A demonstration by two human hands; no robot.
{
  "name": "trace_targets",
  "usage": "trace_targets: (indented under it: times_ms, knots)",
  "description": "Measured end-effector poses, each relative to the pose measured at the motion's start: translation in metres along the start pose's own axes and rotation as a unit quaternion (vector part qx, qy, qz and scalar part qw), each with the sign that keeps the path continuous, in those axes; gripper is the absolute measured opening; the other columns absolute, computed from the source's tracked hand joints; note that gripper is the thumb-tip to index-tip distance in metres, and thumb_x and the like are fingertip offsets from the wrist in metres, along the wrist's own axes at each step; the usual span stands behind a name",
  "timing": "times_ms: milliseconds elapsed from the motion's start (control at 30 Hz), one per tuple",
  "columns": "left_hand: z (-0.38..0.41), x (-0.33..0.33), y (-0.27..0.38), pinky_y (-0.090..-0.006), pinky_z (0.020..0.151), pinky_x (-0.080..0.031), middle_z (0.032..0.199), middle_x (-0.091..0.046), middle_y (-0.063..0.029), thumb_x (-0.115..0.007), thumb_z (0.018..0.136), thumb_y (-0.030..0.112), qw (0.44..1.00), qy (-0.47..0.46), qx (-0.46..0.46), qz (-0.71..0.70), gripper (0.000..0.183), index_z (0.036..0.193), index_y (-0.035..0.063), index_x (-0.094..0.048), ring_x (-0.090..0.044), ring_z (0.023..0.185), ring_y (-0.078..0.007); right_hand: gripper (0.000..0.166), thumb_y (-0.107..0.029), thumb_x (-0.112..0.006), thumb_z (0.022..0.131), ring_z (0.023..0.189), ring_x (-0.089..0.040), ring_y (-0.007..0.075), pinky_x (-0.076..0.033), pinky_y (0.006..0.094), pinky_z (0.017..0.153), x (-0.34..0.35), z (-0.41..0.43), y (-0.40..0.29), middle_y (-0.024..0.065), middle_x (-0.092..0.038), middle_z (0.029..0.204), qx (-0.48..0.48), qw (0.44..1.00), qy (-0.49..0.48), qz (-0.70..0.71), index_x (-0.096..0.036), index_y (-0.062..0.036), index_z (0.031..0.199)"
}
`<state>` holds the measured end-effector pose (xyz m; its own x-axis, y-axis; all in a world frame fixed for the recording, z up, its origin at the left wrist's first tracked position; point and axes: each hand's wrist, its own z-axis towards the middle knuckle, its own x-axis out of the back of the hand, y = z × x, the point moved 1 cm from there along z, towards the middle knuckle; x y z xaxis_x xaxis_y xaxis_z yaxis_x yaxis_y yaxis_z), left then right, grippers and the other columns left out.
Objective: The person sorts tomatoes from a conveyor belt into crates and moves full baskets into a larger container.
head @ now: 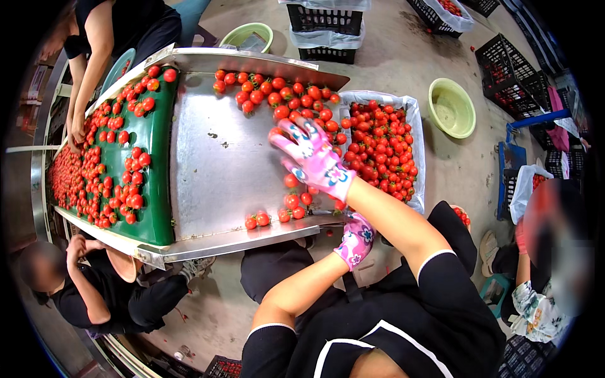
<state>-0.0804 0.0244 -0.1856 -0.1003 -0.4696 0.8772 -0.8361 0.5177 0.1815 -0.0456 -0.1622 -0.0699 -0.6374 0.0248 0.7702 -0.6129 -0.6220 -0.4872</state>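
Note:
My right hand [316, 156], in a pink flowered glove, reaches over the sloping metal chute [208, 165]. Its fingers are spread among loose cherry tomatoes [276, 85], and one tomato shows by the fingertips. Close to the chute's near right corner is my left hand [357, 241], in a matching glove; its fingers are hidden, so I cannot tell what they grip. A crate with a white plastic liner [417, 137] stands under the chute's mouth, filled with cherry tomatoes [380, 146]. More tomatoes lie along both side walls of the chute.
A green conveyor belt [160, 193] carrying tomatoes meets the chute on the left. Co-workers sit at the belt's far side, its near side and the right. Light green basins [451, 108], stacked black crates [326, 21] and a blue platform trolley [513, 165] stand around.

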Motion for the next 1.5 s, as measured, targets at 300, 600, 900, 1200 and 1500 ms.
trace_targets:
  times_ms: [300, 600, 900, 1200, 1500]
  knots:
    - [-0.008, 0.015, 0.001, -0.0351, 0.055, -0.052, 0.086, -0.063, -0.0138, -0.057, 0.082, 0.013, 0.996, 0.073, 0.020, 0.050, 0.021, 0.099, 0.0032, -0.064, -0.065, 0.076, -0.0241, 0.027, -0.026, -0.056, 0.085, 0.111, -0.052, 0.0358, -0.040, 0.0541, 0.093, -0.002, -0.015, 0.054, 0.0118, -0.059, 0.116, -0.121, 0.982, 0.040, -0.138, -0.061, -0.0152, 0.110]
    - [-0.023, 0.076, -0.007, -0.0342, 0.056, -0.052, 0.084, -0.063, -0.0138, -0.060, 0.078, 0.012, 0.997, 0.038, -0.018, 0.060, 0.013, 0.088, 0.0040, -0.063, -0.065, 0.075, -0.0250, 0.023, -0.017, -0.053, 0.089, 0.104, -0.056, 0.0366, -0.045, 0.0473, 0.090, 0.030, -0.147, 0.133, 0.0172, -0.059, 0.110, -0.321, 0.944, 0.006, -0.078, -0.059, -0.0081, 0.109]
    - [-0.043, 0.109, -0.015, -0.0412, 0.055, -0.052, 0.085, -0.061, -0.0144, -0.060, 0.083, 0.014, 0.994, 0.051, -0.012, -0.100, 0.011, 0.089, 0.0044, -0.059, -0.064, 0.071, -0.0290, 0.037, -0.030, -0.052, 0.093, 0.110, -0.057, 0.0389, -0.044, 0.0479, 0.096, 0.041, -0.193, 0.136, 0.0201, -0.059, 0.119, -0.465, 0.884, -0.032, -0.024, -0.058, -0.0046, 0.118]
    - [-0.091, 0.186, -0.045, -0.0444, 0.061, -0.048, 0.076, -0.059, -0.0128, -0.063, 0.089, 0.025, 0.964, 0.116, -0.052, -0.232, 0.020, 0.082, 0.0067, -0.059, -0.061, 0.072, -0.0324, 0.024, -0.019, -0.057, 0.087, 0.109, -0.053, 0.0353, -0.041, 0.0459, 0.094, 0.038, -0.114, 0.140, 0.0150, -0.057, 0.114, -0.283, 0.955, 0.035, -0.077, -0.061, -0.0102, 0.109]
    - [-0.092, 0.184, -0.059, -0.0412, 0.048, -0.042, 0.060, -0.053, -0.0113, -0.068, 0.087, 0.019, 0.951, 0.164, -0.050, -0.259, 0.027, 0.065, 0.0071, -0.056, -0.055, 0.052, -0.0312, 0.056, -0.033, -0.067, 0.077, 0.136, -0.033, 0.0411, -0.022, 0.0550, 0.112, -0.024, -0.039, 0.176, 0.0120, -0.044, 0.143, -0.185, 0.957, -0.118, -0.190, -0.056, -0.0208, 0.130]
